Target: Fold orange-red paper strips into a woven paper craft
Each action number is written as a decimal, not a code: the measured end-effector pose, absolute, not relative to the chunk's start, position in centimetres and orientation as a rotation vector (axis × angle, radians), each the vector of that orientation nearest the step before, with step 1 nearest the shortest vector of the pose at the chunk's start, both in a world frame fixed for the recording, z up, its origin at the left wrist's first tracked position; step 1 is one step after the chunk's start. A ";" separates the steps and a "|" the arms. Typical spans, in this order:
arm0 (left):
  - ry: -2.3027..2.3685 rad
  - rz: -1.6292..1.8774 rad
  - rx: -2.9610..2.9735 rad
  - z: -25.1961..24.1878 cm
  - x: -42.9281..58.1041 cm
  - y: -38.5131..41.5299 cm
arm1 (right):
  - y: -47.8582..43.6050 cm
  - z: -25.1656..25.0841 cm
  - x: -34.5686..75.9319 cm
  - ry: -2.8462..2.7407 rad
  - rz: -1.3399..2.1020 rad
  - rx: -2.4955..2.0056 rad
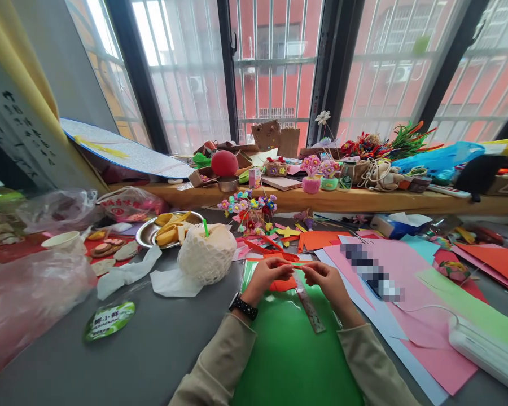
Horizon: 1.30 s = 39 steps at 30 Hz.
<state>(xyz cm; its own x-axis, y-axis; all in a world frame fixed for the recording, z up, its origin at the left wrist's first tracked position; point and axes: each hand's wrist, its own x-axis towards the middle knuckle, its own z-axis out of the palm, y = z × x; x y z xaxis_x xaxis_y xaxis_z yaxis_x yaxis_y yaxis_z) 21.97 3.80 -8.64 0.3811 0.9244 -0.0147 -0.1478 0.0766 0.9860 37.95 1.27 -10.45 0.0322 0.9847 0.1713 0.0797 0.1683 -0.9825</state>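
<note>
A narrow strip of red-orange paper (297, 267) stretches between my hands, above a green mat (296, 349). My left hand (273, 276), with a dark watch on its wrist, pinches the strip's left end. The other end sits between the thumb and fingers of my right hand (323, 277). Under and between the hands lies a patterned ruler (309, 304), slanting toward me. A piece of red-orange paper (283, 283) rests on the mat beside my left fingers. Beyond my hands are more red-orange strips and a yellow paper star (288, 232).
On the left stand a coconut in white netting (207, 254), a metal plate (141, 234) of banana peels and a paper cup (61, 241). Coloured paper sheets (440, 361), a phone (370, 276) and a white power bank (486, 349) lie right. A crowded wooden ledge (186, 196) runs behind.
</note>
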 end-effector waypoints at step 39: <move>1.426 0.873 2.569 -9.5 22.6 3.0 | 1.4 -11.1 37.3 -1.829 0.304 -1.221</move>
